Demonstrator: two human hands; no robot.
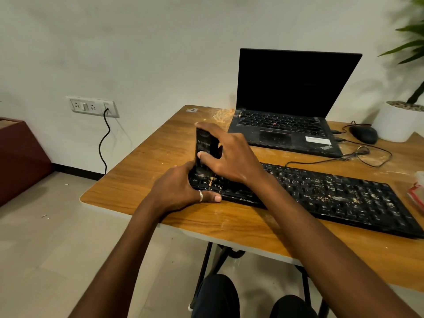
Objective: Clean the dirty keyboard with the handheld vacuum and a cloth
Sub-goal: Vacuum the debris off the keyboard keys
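A black keyboard [332, 193] speckled with crumbs and dust lies across the wooden table [142, 180]. A black handheld vacuum [204, 145] stands upright on the keyboard's left end. My right hand [229, 154] grips the vacuum's upper body, fingers over the top and thumb on its front. My left hand [181, 191], with a ring on the thumb, wraps around the vacuum's lower part at the keyboard's left corner. The vacuum's nozzle is hidden behind my hands. No cloth is visible for certain.
An open dusty laptop [291, 106] sits behind the keyboard, with crumbs beside it. A black mouse [363, 134] and tangled cable [358, 154] lie to the right, near a white plant pot [399, 122]. A red-and-white packet [417, 191] is at the right edge.
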